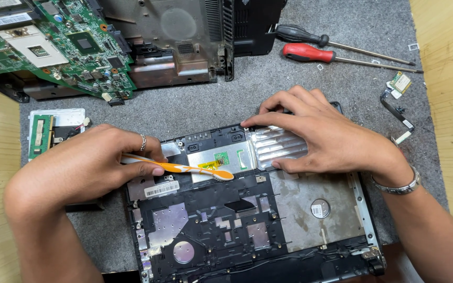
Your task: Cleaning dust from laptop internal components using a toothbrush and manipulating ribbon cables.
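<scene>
Hiding the toothbrush [184,167] handle (bristles unseen), left hand [87,162] grips it.

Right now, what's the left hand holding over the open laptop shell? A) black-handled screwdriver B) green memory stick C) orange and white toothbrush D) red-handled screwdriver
C: the left hand grips an orange and white toothbrush, its head over the laptop shell; both screwdrivers, red-handled and black-handled, lie untouched on the grey mat, while the right hand presses on the shell.
</scene>
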